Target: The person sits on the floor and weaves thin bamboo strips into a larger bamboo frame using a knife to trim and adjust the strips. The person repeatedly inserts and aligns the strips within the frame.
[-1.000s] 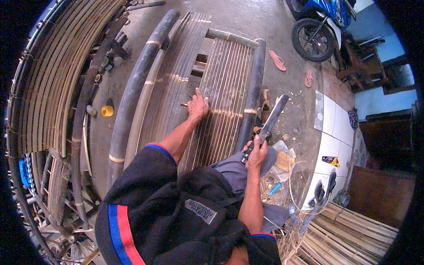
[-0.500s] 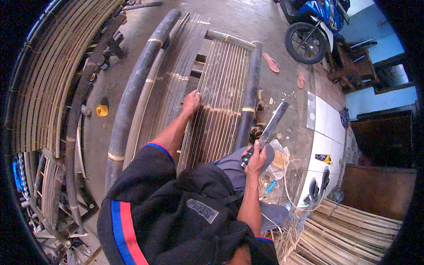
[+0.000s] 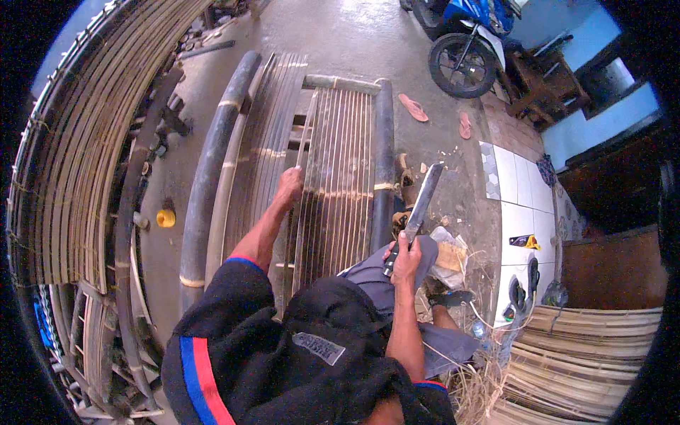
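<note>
A frame of thin bamboo slats (image 3: 340, 163) lies on the concrete floor in front of me, bounded on its right by a thick dark bamboo pole (image 3: 383, 156). My left hand (image 3: 289, 185) grips a slat at the frame's left side, about halfway along. My right hand (image 3: 405, 256) is closed on the handle of a long machete (image 3: 421, 204). Its blade points up and away, over the pole's right side. My right hand rests near my knee in grey shorts.
Two long bamboo poles (image 3: 212, 163) lie left of the frame. Curved bamboo strips (image 3: 78, 142) are stacked at far left, more slats (image 3: 574, 354) at lower right. A yellow roll (image 3: 165, 218) sits on the floor. A blue motorbike (image 3: 464, 42) and sandals (image 3: 414, 108) are beyond.
My left hand has shifted from the middle of the slats to the frame's left edge and closed on a slat. The machete stays raised in my right hand.
</note>
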Motion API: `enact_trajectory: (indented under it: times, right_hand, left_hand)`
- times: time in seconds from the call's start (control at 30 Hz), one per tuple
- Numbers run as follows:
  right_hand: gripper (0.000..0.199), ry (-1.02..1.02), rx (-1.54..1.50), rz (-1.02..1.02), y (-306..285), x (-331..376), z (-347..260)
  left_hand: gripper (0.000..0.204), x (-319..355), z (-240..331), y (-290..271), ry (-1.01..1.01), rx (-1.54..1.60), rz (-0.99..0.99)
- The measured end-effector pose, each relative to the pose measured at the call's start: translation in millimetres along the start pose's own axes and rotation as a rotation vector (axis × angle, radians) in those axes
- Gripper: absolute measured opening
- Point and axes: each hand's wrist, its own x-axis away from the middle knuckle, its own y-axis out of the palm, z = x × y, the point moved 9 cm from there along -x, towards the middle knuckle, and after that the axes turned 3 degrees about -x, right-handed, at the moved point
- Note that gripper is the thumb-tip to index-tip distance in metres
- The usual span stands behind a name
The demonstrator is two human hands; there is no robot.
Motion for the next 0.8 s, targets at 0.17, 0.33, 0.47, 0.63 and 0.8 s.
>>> enact_trajectory:
  times: [0.17, 0.33, 0.47, 0.63, 0.8]
  right_hand:
    - [0.021, 0.010, -0.049, 0.050, -29.8, -6.0, -4.8]
    - [0.020, 0.001, -0.110, -0.037, -3.1, -9.3, 1.0]
    - [0.021, 0.098, -0.071, -0.072, -0.9, 4.7, -7.3]
    - [0.022, -0.049, 0.069, -0.114, -3.3, 39.3, -69.9]
    - [0.030, -0.326, 0.147, -0.052, -19.2, 64.4, -129.5]
  left_hand:
    - [0.033, 13.8, 151.1, -55.4, -0.309, 0.716, -0.047]
    - [0.029, -62.5, 262.1, -174.4, 0.305, 0.231, 0.143]
    - [0.036, -137.4, 372.8, -190.7, 0.102, 0.457, -0.043]
    - [0.026, -190.0, 554.5, -207.3, 0.574, 0.020, 0.075]
    - [0.034, -139.7, 678.9, -158.7, 1.290, -0.736, 1.185]
